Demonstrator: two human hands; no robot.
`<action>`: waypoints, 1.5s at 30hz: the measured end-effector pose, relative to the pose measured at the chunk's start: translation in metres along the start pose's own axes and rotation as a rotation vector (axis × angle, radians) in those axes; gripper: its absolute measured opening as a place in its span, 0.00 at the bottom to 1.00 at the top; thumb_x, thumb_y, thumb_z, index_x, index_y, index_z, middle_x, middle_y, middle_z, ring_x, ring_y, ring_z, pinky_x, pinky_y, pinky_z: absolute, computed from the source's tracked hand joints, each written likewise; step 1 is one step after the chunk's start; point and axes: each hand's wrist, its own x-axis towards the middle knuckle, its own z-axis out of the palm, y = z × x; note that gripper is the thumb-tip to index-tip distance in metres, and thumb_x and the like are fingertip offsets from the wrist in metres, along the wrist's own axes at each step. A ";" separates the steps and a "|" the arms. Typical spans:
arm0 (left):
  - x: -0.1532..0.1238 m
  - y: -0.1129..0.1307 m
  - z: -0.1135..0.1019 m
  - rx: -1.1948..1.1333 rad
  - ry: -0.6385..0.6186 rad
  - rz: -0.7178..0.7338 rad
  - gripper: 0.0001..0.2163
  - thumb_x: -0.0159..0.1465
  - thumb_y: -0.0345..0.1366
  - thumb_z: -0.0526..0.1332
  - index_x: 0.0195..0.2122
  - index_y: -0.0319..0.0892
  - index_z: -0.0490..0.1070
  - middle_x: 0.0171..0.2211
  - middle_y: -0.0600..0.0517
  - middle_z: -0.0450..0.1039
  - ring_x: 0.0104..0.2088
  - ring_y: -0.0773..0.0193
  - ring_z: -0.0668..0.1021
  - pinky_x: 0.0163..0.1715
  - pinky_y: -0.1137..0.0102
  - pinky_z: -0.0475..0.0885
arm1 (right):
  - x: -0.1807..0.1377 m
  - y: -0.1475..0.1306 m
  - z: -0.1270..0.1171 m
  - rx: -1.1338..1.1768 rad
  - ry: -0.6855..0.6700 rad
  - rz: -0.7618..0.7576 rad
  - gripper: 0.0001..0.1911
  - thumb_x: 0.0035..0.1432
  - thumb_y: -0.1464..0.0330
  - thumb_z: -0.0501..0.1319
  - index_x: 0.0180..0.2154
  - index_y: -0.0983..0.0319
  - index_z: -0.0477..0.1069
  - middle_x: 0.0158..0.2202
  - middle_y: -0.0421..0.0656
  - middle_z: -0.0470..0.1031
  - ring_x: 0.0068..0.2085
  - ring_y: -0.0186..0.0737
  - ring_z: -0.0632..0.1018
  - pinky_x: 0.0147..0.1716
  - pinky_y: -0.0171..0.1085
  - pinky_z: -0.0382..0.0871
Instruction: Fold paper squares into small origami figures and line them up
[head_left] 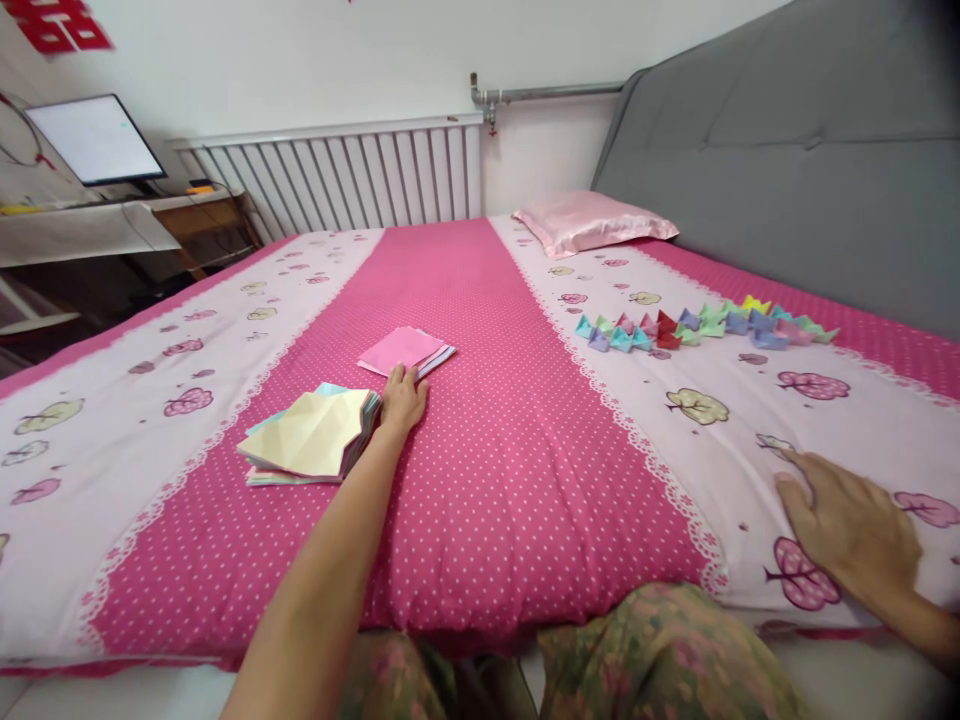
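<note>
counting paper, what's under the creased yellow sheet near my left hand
More coloured sheets, blue and pink edges showing, on the bedspread. Anything beneath them is covered.

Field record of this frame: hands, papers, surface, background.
surface: pink polka-dot bed cover with pale tree-print bands
left hand: stretched forward to the near edge of the flat stack of pink square paper sheets; grip unclear
beside it: creased pale-yellow sheet topping a multicoloured paper stack
right hand: open, palm down on the cover's pale band
far right: row of small folded paper shapes, mixed colours
background: pink satin pillow, grey padded headboard
</note>
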 end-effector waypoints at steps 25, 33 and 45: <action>-0.200 0.090 -0.110 -0.014 -0.448 0.746 0.22 0.63 0.42 0.48 0.58 0.42 0.56 0.60 0.47 0.54 0.61 0.59 0.54 0.59 0.60 0.51 | 0.002 -0.010 -0.024 0.092 -0.080 0.044 0.25 0.61 0.59 0.41 0.51 0.64 0.64 0.52 0.49 0.66 0.51 0.51 0.66 0.50 0.44 0.56; -0.179 0.126 -0.130 -0.160 -0.304 0.552 0.16 0.65 0.39 0.44 0.45 0.41 0.68 0.58 0.45 0.58 0.58 0.62 0.61 0.57 0.65 0.57 | 0.014 -0.120 -0.112 0.846 -0.092 -0.024 0.27 0.61 0.59 0.39 0.54 0.69 0.60 0.56 0.51 0.62 0.57 0.42 0.62 0.56 0.39 0.53; -0.157 0.127 -0.025 0.038 -0.324 0.508 0.25 0.61 0.36 0.47 0.59 0.32 0.51 0.61 0.39 0.49 0.61 0.53 0.52 0.59 0.57 0.50 | -0.040 -0.283 -0.080 0.819 -0.574 -0.601 0.35 0.60 0.51 0.33 0.61 0.66 0.46 0.63 0.47 0.47 0.63 0.42 0.47 0.60 0.44 0.37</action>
